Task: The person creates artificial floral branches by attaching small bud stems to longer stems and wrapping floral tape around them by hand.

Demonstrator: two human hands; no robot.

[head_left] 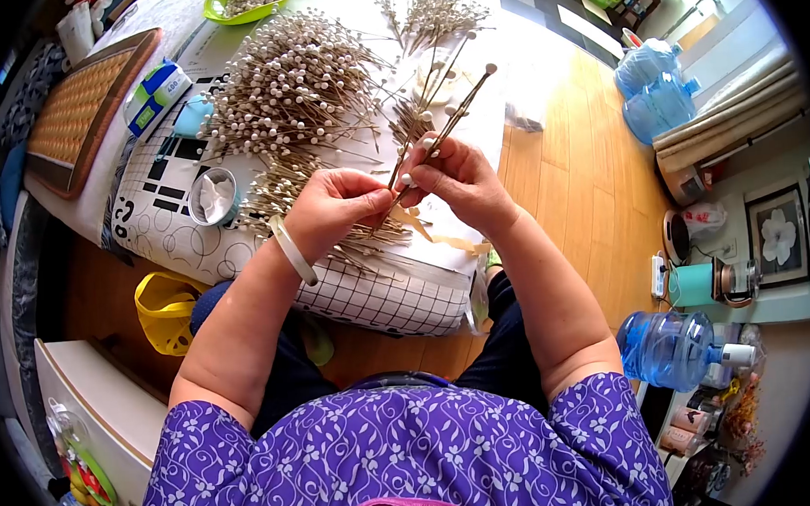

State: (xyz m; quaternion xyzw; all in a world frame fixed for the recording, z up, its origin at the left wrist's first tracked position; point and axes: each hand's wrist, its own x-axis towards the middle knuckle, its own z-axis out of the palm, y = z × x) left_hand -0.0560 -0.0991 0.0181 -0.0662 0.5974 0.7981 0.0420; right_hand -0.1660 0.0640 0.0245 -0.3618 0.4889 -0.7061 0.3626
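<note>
My right hand (pixel 464 180) grips a few thin brown stems (pixel 457 115), which slant up to the right and end in dark round tips. White beads show among its fingers. My left hand (pixel 337 206), with a pale bangle at the wrist, is closed in a pinch close to the stems' lower part; what lies between its fingertips is too small to make out. A beige ribbon (pixel 441 240) hangs loosely beneath the hands. Left of them, a large heap of white-headed stems (pixel 293 84) spreads over the table, with more stems (pixel 354 247) under my left hand.
The table (pixel 192 252) wears a patterned white cover. On it are a small bowl with white material (pixel 214 197), a tissue pack (pixel 156 97), a green bowl (pixel 223 6) and another stem bunch (pixel 432 18). A yellow basket (pixel 163 314) and blue water bottles (pixel 670 348) stand around.
</note>
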